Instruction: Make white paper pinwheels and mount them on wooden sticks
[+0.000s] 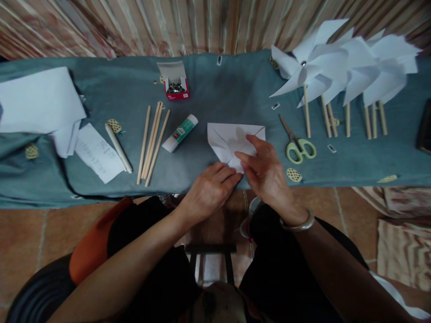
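A white sheet of paper [220, 134] with creases and folded corners lies at the table's front edge. My left hand [212, 186] is at its near corner, fingers together and closed on the paper's edge. My right hand [267, 170] rests over the paper's right side with its fingers apart, fingertips touching or just above the surface. A silver bracelet [299, 223] circles the right wrist. Left of the paper lies a green and white glue stick [182, 132]. Scissors [298, 146] with green handles lie to the right.
Several wooden sticks [153, 143] lie left of the glue stick. Behind stands an open red box [177, 95] of small metal pieces. White paper pinwheels [323, 63] on sticks lie far right. Paper sheets [37, 101], a written strip [97, 152] and a pale rod [118, 148] lie left.
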{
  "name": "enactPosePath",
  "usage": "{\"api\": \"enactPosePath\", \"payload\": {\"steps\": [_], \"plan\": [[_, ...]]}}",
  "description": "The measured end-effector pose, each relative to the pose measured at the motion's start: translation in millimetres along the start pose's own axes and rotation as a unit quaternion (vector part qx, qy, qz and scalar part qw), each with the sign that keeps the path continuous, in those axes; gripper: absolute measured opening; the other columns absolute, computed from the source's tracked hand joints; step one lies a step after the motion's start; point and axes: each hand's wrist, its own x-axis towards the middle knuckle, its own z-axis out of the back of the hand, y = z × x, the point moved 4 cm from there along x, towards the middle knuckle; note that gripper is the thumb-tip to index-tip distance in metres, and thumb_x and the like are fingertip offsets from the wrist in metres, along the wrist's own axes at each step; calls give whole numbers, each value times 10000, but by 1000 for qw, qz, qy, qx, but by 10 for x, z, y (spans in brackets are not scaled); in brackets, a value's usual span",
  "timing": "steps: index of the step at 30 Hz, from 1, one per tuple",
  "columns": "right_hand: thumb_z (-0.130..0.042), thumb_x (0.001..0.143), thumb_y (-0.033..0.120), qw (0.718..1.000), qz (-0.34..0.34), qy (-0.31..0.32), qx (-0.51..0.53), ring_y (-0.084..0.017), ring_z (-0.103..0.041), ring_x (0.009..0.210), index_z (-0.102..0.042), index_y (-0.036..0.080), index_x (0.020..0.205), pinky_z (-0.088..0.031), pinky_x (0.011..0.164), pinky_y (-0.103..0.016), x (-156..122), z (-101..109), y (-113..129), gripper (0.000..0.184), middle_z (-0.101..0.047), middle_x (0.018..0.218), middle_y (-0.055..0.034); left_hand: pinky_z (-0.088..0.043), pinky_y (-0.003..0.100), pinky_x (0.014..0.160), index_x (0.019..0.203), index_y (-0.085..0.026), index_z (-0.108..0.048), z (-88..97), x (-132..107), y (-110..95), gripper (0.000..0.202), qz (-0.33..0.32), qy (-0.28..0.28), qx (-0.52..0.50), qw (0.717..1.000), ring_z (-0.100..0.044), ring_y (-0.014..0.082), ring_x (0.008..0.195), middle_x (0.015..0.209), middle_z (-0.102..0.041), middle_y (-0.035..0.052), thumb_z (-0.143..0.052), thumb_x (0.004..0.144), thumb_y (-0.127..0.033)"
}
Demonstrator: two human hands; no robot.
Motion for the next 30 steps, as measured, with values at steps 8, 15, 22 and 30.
{"api": "enactPosePath", "payload": {"steps": [8,15,22,30], "plan": [[-442,881,116,1000,16,15,-16,-344,-311,1441,-452,462,1367,-394,1071,-621,-55,-58,49,597,-449,1494,35,-552,352,793,1109,-120,-630,-3,-4,3,224,7,-4,-18,1000,-594,203,919,980,-677,93,-469,956,-154],[-416,904,101,999,13,29,-24,-307,-214,1492,-465,373,1341,-353,1097,-597,-91,-137,94,517,-410,1534,-29,-553,327,760,1038,-98,-649,40,8,-22,196,9,-41,-15,999,-589,197,893,1003,-669,112,-481,948,-145],[-416,908,108,999,21,27,-20,-278,-241,1488,-426,408,1382,-335,1134,-574,-85,-191,107,561,-463,1495,-3,-550,333,739,1015,-98,-651,43,25,-19,193,11,-29,-9,999,-590,201,873,982,-666,112,-480,952,-163],[-377,867,85,999,36,-6,-25,-260,-293,1468,-504,352,1345,-354,1131,-554,-30,16,-11,562,-448,1506,-5,-557,341,770,1080,-121,-640,21,2,-2,203,1,-32,-6,999,-611,189,897,1003,-670,104,-483,956,-158]]}}
